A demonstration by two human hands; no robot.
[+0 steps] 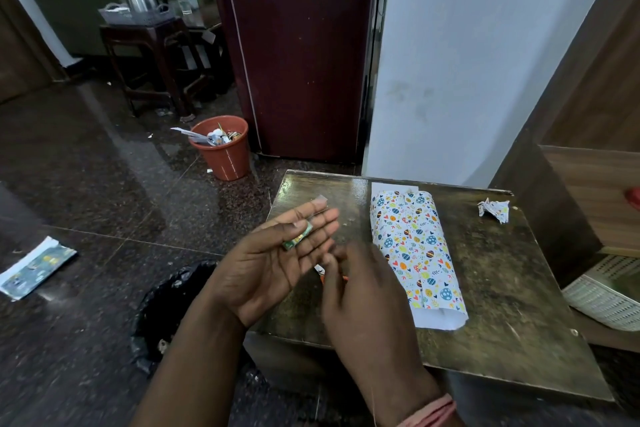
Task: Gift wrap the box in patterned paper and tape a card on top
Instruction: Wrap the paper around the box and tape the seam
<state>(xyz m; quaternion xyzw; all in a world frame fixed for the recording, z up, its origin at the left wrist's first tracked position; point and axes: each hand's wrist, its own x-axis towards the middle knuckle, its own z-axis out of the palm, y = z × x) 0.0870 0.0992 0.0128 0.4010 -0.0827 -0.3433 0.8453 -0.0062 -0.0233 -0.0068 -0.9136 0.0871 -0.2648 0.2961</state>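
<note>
Lying just right of the blurred right hand [360, 291], whose grip I cannot tell, the egg-patterned paper-wrapped box [414, 250] runs lengthwise away; the flat left hand [277, 260] cradles a small green tape roll [297, 241].

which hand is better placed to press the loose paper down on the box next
Probably the right. The right hand sits just beside the wrapped box on the table, and seems to hold nothing. The left hand is farther off, palm up, with a small tape roll lying on its straight fingers.
</note>
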